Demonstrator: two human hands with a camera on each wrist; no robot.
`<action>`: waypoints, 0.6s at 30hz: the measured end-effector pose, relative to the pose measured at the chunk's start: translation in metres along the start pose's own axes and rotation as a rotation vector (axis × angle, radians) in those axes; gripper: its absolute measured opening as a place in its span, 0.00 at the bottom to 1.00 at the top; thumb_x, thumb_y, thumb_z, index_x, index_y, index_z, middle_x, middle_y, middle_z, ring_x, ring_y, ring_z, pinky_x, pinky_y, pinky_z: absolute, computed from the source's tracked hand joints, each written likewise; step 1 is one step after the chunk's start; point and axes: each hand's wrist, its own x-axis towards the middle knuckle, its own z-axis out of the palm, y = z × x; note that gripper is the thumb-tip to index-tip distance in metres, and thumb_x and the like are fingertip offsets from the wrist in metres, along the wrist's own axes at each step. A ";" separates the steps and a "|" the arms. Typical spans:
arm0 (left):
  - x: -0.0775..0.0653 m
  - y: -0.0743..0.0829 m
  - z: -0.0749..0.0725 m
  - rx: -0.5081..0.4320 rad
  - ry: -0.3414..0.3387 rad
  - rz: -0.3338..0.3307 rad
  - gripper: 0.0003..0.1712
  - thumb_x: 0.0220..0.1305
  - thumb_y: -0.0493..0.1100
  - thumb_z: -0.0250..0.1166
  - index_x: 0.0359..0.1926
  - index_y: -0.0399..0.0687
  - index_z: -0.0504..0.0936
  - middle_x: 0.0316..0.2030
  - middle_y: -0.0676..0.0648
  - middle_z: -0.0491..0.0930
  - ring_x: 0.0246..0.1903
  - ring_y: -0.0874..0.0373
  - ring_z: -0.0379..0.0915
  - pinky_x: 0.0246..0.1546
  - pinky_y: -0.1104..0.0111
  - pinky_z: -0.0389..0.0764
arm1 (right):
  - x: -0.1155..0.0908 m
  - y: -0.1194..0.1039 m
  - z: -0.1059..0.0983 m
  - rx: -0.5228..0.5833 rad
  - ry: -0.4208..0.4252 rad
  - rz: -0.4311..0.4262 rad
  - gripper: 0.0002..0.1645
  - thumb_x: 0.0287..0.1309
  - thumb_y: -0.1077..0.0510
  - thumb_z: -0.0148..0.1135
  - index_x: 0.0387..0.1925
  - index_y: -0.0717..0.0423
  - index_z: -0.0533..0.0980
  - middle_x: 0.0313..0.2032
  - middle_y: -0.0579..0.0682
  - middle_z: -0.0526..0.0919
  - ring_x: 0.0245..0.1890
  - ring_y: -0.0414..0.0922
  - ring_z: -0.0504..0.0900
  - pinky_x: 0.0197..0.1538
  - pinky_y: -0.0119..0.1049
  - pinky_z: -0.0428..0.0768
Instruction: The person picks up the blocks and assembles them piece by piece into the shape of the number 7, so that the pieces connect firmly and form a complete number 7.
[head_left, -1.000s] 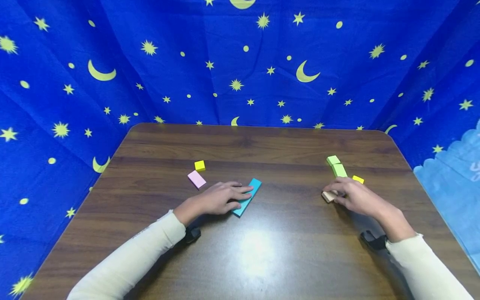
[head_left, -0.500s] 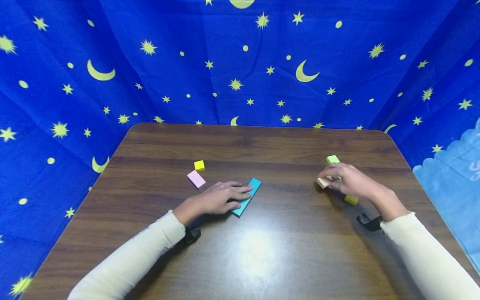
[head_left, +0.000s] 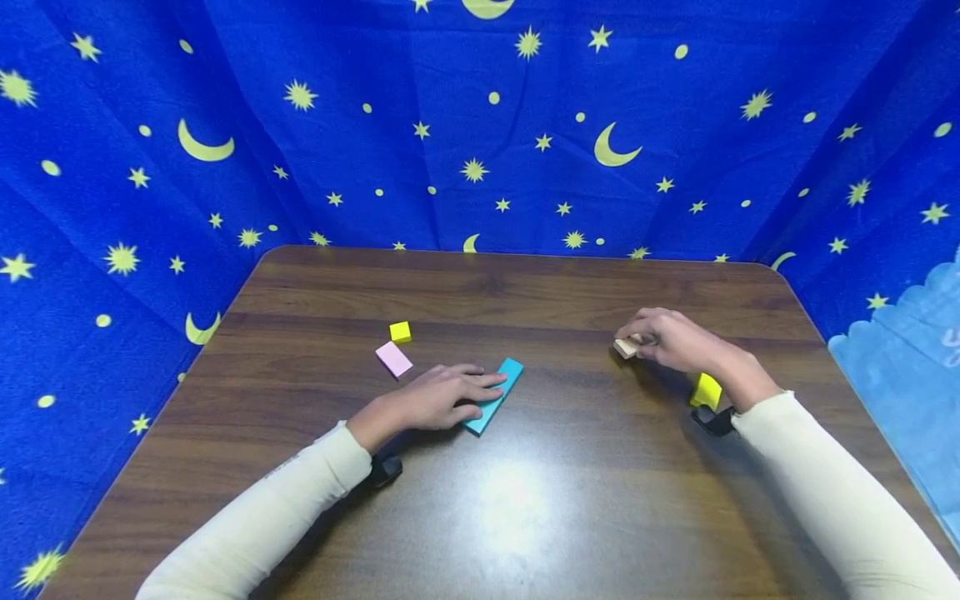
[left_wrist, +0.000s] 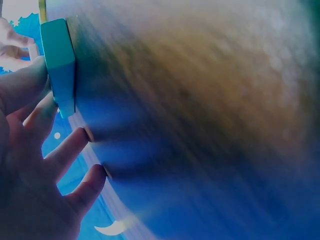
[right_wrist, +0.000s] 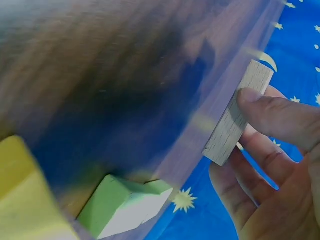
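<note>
My left hand (head_left: 444, 397) rests on a flat teal block (head_left: 510, 375) on the table, its fingers spread and laid over the top. In the left wrist view, the thumb and index finger touch the teal block (left_wrist: 59, 60), with two other fingertips down beyond it. My right hand (head_left: 675, 340) pinches a small plain wooden block (head_left: 626, 347). Thumb and fingers grip the wooden block (right_wrist: 235, 120) on opposite faces in the right wrist view. Light green blocks (right_wrist: 125, 207) lie below that hand, which hides them in the head view.
On the left of the wooden table (head_left: 480, 292) lie a pink block (head_left: 393, 358) and a yellow block (head_left: 401, 332). Another yellow block (head_left: 707, 390) sits under my right wrist. A blue curtain (head_left: 420, 75) with stars hangs behind the table.
My right hand has moved left and away from me with the wooden block, now covering the light green blocks. The right-hand yellow block shows nearer the wrist. My left hand has stayed in place.
</note>
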 end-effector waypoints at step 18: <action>-0.001 0.002 0.000 -0.006 0.001 -0.018 0.27 0.74 0.47 0.56 0.71 0.56 0.68 0.75 0.56 0.60 0.75 0.45 0.56 0.69 0.40 0.62 | 0.058 -0.007 0.009 0.055 -0.001 0.065 0.21 0.56 0.66 0.65 0.53 0.56 0.82 0.49 0.58 0.84 0.48 0.54 0.82 0.53 0.53 0.77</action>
